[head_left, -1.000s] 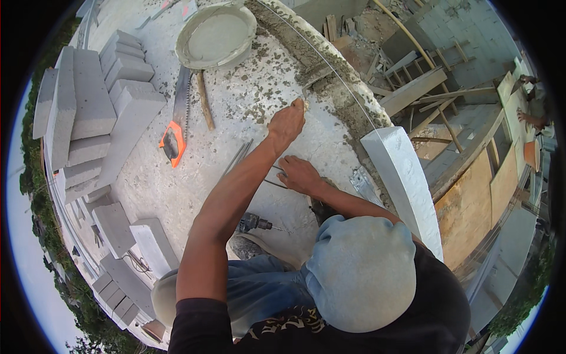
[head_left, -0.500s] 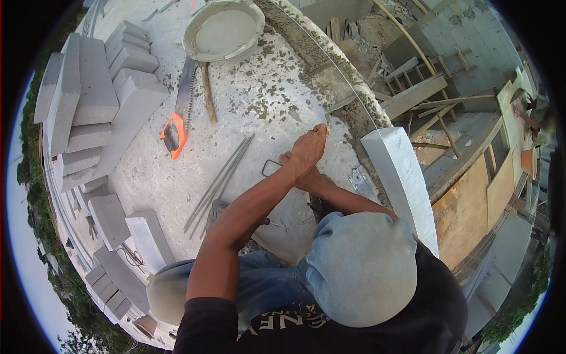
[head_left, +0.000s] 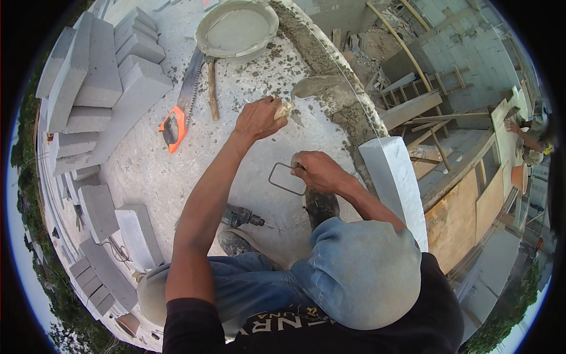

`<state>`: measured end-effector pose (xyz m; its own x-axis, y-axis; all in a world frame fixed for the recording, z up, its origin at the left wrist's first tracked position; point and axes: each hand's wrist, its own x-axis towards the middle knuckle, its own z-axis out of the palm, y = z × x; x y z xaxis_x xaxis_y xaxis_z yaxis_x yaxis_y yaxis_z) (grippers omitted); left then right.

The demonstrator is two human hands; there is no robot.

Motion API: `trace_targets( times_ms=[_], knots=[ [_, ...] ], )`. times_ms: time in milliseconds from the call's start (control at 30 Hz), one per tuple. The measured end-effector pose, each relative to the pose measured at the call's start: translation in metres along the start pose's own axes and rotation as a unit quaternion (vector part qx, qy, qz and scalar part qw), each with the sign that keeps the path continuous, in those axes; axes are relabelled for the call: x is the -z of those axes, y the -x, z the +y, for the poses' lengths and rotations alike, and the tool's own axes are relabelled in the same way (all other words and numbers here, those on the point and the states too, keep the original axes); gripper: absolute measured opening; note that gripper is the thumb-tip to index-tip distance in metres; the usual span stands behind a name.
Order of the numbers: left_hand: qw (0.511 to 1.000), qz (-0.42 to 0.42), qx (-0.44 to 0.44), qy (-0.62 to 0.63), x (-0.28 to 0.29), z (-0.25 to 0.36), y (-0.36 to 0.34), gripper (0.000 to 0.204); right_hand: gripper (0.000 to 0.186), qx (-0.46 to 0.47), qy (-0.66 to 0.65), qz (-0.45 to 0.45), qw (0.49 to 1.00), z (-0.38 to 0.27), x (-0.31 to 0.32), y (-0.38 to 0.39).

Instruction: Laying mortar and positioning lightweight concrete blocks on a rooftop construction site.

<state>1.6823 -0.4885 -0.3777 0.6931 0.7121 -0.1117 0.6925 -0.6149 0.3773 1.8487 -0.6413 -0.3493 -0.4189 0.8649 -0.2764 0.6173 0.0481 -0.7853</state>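
My left hand (head_left: 258, 120) is closed around the pale handle of a trowel (head_left: 319, 87). The trowel's grey, mortar-smeared blade reaches out over the edge of the mortar bed (head_left: 352, 121). Lower and to the right, my right hand (head_left: 321, 171) grips a thin metal rod bent into a rectangular loop (head_left: 287, 179), which hangs out to the left of the fingers. A long white block (head_left: 396, 189) stands on the wall line, right of my right hand. Below my left forearm a power drill (head_left: 242, 216) lies on the floor beside my boots.
A round mortar tub (head_left: 236, 50) stands at the far side. Near it lie an orange-handled saw (head_left: 173, 131) and a wooden stick (head_left: 212, 91). Grey blocks (head_left: 97, 79) are stacked at left. Right of the string line (head_left: 348, 76) the floor drops away; another person (head_left: 522, 137) works there.
My hands were crossed close together; now they are apart. My left hand has moved left with the trowel. The bent rod loop shows more fully in my right hand.
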Motion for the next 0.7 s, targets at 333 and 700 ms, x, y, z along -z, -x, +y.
trace_targets(
  times_ms=[333,700],
  knots=[
    [0.989,0.053,0.133,0.025,-0.011,-0.114,0.094,0.038,0.024,-0.129,-0.021,0.380,0.916,0.039,0.236,0.034],
    [0.969,0.081,0.233,0.022,-0.035,-0.135,0.141,0.043,0.029,-0.163,0.240,0.214,0.933,0.200,0.162,-0.079]
  ],
)
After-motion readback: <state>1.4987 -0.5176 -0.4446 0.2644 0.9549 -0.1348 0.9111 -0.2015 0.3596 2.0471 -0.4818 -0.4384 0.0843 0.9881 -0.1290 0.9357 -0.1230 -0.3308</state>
